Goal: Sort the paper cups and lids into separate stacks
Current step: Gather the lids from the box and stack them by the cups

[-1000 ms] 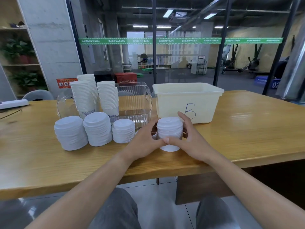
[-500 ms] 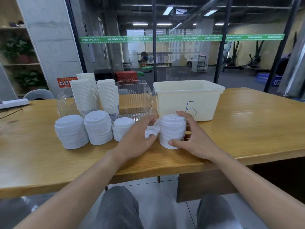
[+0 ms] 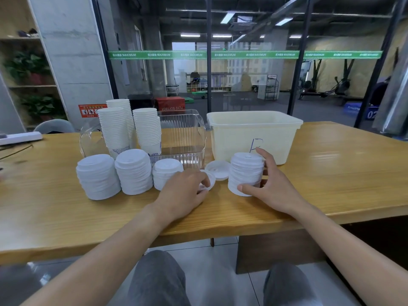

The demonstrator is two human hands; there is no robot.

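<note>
A stack of white lids (image 3: pixel 245 173) stands on the wooden table (image 3: pixel 331 173) in front of the cream bin. My right hand (image 3: pixel 270 184) curls round its right side, thumb at its base. My left hand (image 3: pixel 183 193) pinches a loose upturned lid (image 3: pixel 209 181) lying on the table. A second loose lid (image 3: pixel 218 170) lies just behind it. Three more lid stacks (image 3: pixel 98 176), (image 3: pixel 133 171), (image 3: pixel 166 173) stand in a row to the left. Behind them rise three tall stacks of white paper cups (image 3: pixel 114 131), (image 3: pixel 148 130), (image 3: pixel 123 107).
A cream plastic bin (image 3: pixel 254 133) marked with a letter stands behind the right lid stack. A clear ribbed plastic container (image 3: pixel 183 140) sits left of it, behind the cups' right side. A glass wall runs behind the table. My knees show below the table edge.
My left hand has let go of the right lid stack and moved left and down to a loose lid on the table. Two loose lids now lie beside the stack.
</note>
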